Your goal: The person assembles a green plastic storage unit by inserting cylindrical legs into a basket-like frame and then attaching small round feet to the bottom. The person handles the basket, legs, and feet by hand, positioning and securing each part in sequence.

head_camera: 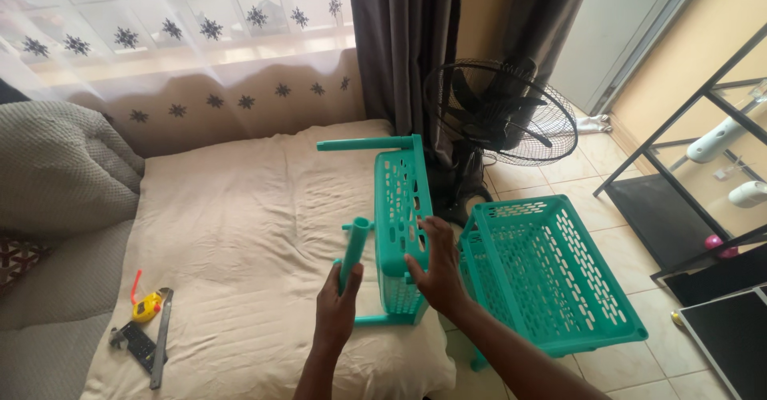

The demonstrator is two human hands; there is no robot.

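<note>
My left hand [335,308] grips a teal plastic tube [354,250], held upright over the bed. My right hand [435,268] presses flat on the rim of a teal perforated basket [399,200] that stands on its side at the bed's right edge. Another teal tube [363,143] sticks out leftward from the basket's top corner, and a short tube lies at its bottom corner. A second teal basket [551,276] leans on the floor just right of the bed, beside my right forearm.
A cream-sheeted bed [232,240] fills the middle. A yellow tape measure [146,306], a dark remote [137,346] and a flat grey tool lie near its front left. A grey blanket [56,176] lies left. A black fan [499,112] stands behind; a black glass shelf frame [703,168] stands right.
</note>
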